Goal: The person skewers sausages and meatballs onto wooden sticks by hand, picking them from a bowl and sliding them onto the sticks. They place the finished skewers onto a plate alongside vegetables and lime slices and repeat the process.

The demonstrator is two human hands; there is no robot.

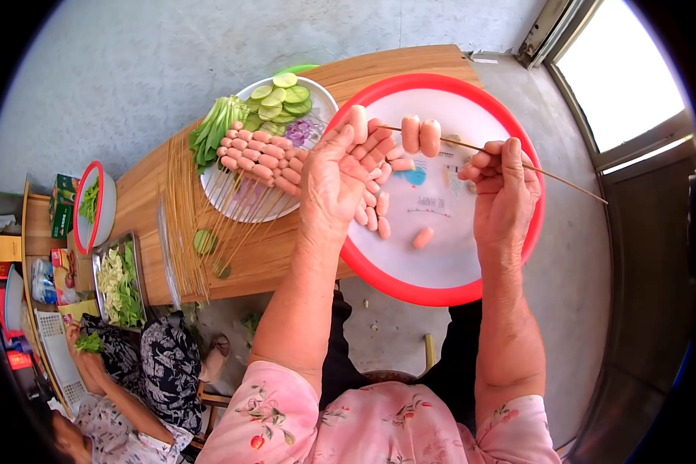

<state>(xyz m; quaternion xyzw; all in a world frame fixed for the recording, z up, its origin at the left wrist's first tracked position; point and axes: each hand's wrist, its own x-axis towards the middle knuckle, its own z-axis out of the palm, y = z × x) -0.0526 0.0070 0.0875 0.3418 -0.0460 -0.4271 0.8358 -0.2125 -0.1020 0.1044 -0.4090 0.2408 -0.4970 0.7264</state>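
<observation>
My right hand (509, 189) grips a thin wooden skewer (568, 184) that bears two small sausages (420, 136) side by side near its left end. Another small sausage (358, 124) is held upright between the thumb and fingers of my left hand (336, 170), beside the skewer's tip. Under both hands lies a round white basin with a red rim (433, 296). Loose sausages lie in it, several by my left hand and one alone (423, 237) nearer to me. Left of my left hand, rows of skewered sausages (259, 155) rest on a white plate (329, 99).
The plate also holds green slices (296, 94), leafy greens (215, 131) and purple pieces. Bare skewers (179, 224) lie on the wooden table (274, 272). A co-worker (135, 402) sits at lower left holding greens, near a metal tray (141, 290). A door stands at right.
</observation>
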